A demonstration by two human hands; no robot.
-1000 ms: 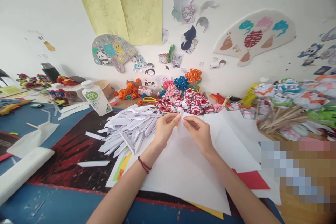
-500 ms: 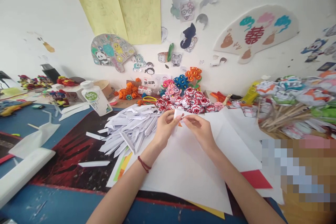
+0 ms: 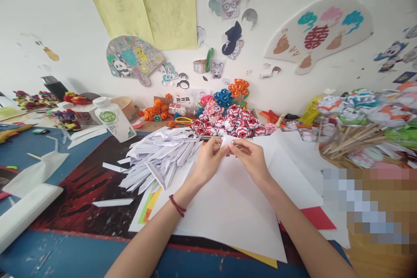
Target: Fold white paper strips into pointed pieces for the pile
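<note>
A small folded white paper strip (image 3: 227, 140) is pinched between my two hands, above large white sheets (image 3: 234, 208) on the table. My left hand (image 3: 210, 158), with a dark red cord bracelet on its wrist, is closed on the strip's left side. My right hand (image 3: 250, 156) grips the right side, fingertips close to the left thumb. Much of the strip is hidden by the fingers. Left of my hands lies a heap of folded white paper strips (image 3: 159, 156), and a loose strip (image 3: 113, 203) rests on the dark mat (image 3: 81, 191).
Red-and-white paper flowers (image 3: 239, 121) stand behind my hands, with blue flowers (image 3: 223, 98) and orange flowers (image 3: 239, 89) beyond. A white bottle (image 3: 114, 119) leans at the back left. Wooden sticks (image 3: 345, 141) and more paper flowers (image 3: 387, 108) crowd the right. Red paper (image 3: 317, 218) sticks out beneath the white sheets.
Both hands have drawn closer together around the strip, and less of it shows below the fingers. The whole view has shifted slightly.
</note>
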